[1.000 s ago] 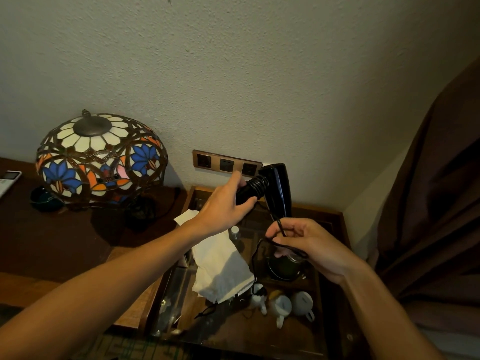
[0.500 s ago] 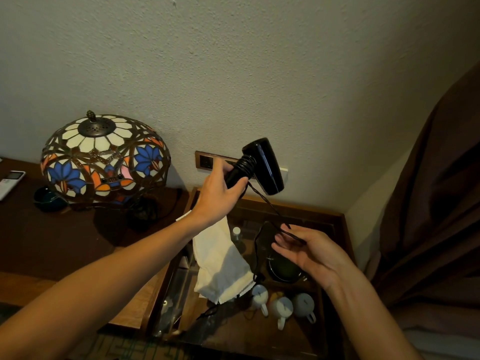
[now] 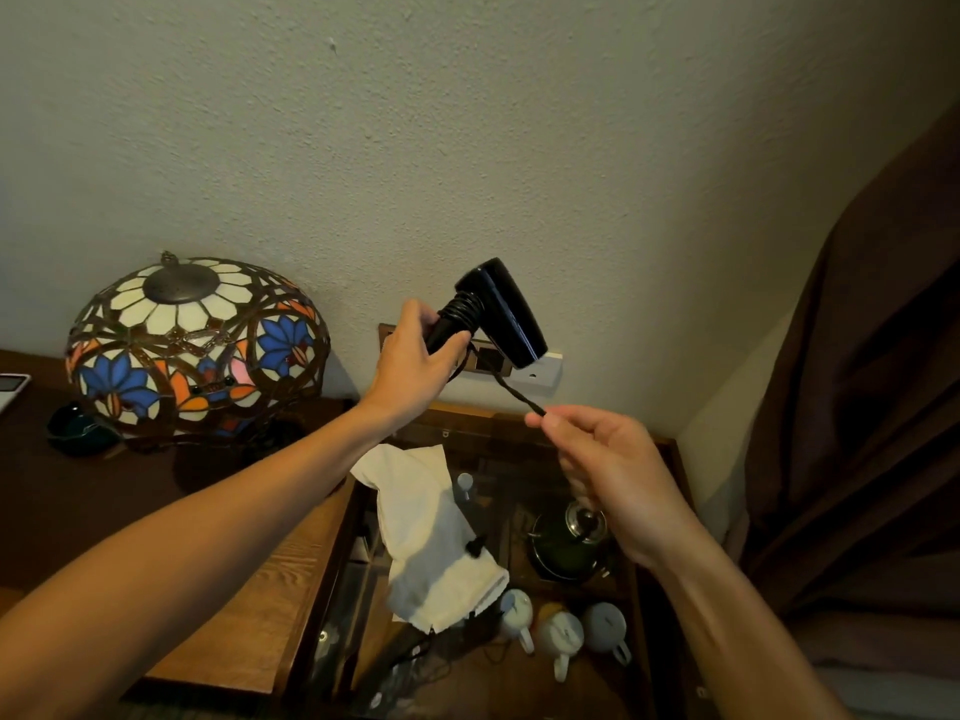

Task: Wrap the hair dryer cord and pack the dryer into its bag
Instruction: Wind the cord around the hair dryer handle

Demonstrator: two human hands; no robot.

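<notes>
My left hand (image 3: 415, 363) grips the handle of a black hair dryer (image 3: 501, 310), held up in front of the wall with its nozzle pointing down to the right. Several turns of black cord wrap the handle just above my fingers. The free length of cord (image 3: 511, 389) runs taut down to my right hand (image 3: 605, 472), which pinches it between thumb and fingers. A white cloth bag (image 3: 428, 527) lies crumpled on the glass-topped cabinet (image 3: 522, 672) below both hands.
A stained-glass lamp (image 3: 195, 343) stands at the left on a dark wooden desk (image 3: 78, 491). A wall socket strip (image 3: 535, 368) sits behind the dryer. A kettle (image 3: 569, 543) and three small cups (image 3: 561, 628) show under the glass. A brown curtain (image 3: 872, 407) hangs at the right.
My left hand has raised the dryer up and tilted it. My right hand has slid up along the cord, pulling it taut; the slack loop below it is gone.
</notes>
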